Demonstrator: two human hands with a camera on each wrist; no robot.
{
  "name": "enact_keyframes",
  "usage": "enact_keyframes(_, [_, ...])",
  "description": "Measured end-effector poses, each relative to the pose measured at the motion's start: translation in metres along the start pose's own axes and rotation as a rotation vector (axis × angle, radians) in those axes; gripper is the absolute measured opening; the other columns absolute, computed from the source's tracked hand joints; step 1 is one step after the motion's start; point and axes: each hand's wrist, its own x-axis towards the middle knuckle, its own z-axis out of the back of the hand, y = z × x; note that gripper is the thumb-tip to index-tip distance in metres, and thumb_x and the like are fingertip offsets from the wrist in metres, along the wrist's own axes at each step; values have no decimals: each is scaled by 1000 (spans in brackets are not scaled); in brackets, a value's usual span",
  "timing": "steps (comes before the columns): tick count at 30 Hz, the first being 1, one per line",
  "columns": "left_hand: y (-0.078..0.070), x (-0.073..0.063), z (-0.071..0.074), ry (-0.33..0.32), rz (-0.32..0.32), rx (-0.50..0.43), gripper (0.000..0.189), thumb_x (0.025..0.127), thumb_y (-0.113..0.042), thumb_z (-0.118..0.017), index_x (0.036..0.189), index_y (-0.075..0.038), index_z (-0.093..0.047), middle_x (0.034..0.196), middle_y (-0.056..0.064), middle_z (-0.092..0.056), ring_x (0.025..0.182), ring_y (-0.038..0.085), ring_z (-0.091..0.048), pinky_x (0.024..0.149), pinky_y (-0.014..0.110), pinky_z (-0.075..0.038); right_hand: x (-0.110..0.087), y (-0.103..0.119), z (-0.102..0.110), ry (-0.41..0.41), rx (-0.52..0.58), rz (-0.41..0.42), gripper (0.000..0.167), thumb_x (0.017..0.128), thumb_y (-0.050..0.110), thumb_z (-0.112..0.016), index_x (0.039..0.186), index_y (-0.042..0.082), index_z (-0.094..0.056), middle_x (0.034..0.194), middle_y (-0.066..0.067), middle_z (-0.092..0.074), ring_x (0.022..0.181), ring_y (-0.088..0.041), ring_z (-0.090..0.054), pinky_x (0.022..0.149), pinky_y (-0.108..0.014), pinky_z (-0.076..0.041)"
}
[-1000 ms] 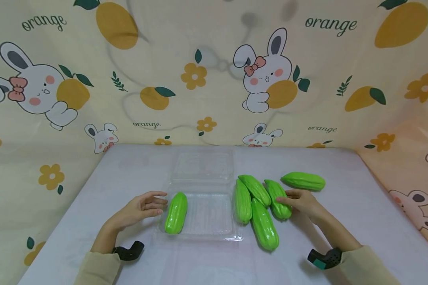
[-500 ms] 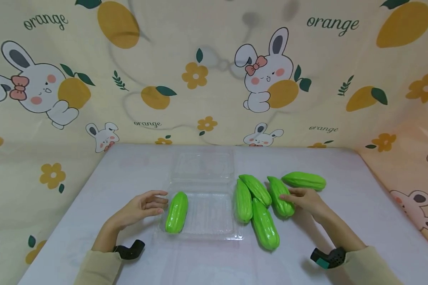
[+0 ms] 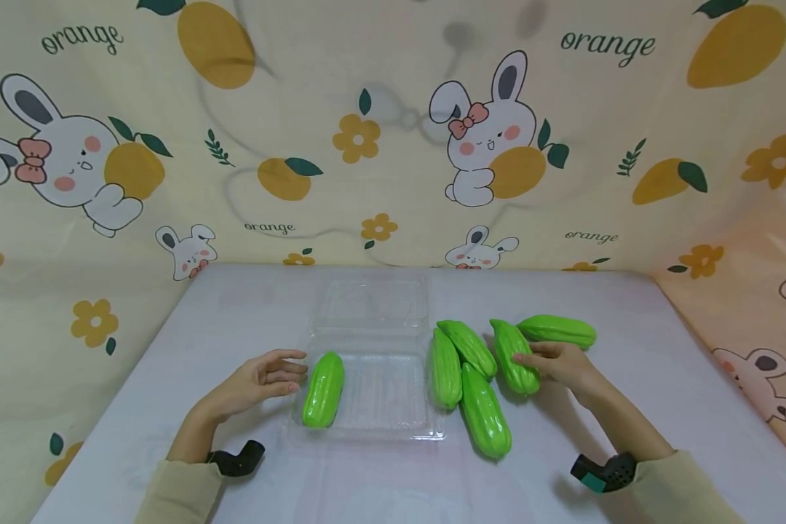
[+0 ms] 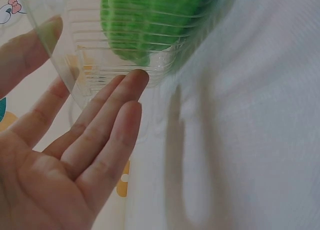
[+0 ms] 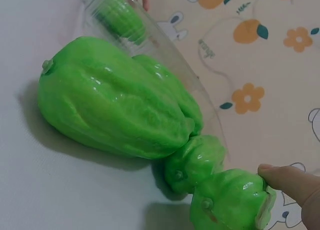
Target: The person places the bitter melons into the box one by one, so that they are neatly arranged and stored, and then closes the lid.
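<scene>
Three green gourds (image 3: 479, 397) bar the low path from the right grip (image 3: 562, 366) to the clear box (image 3: 386, 397), leaving room overhead.

A white, faintly lilac table (image 3: 242, 309) extends back to a cream patterned cloth (image 3: 406, 44) hung behind it. At left on the cloth, a cartoon rabbit (image 3: 72, 149) with a pink bow hugs an orange; a second bowed rabbit (image 3: 468, 145) sits right of centre, also hugging one. Two smaller rabbits (image 3: 478, 247) peek just above the table's back edge. Around them are yellow-orange flowers (image 3: 377, 227), green sprigs (image 3: 217, 148), large oranges (image 3: 216, 44) and the word "orange" in dark script (image 3: 608, 44). Soft grey shadows (image 3: 461, 36) cross the fabric. Toward the right, the cloth looks peachier.
</scene>
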Motion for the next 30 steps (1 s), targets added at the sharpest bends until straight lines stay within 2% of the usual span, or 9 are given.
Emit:
enact_keyframes(7, [0,0,1,1,7,-10,62,94,-22,-63,142,5,-35,137,35,-49,123,45,-55,92,21,-53,-1,4,0,2,19,-5,74,93,40,-62,139,-13,-40,143,-31,-46,117,-33,-60,94,-41,-53])
enact_keyframes(21, [-2,0,1,4,7,-16,62,94,-21,-63,142,6,-35,137,36,-48,122,46,-55,91,18,-52,-8,12,-3,32,45,33,73,95,38,-59,141,-14,-36,145,-32,-42,124,-38,-55,103,-49,-47])
enact_keyframes(30, [-2,0,0,2,13,-16,62,94,-21,-63,142,6,-35,137,36,-49,123,47,-54,92,21,-53,-13,20,-6,33,35,53,72,95,36,-58,141,-15,-35,146,-34,-40,127,-43,-51,101,-48,-49])
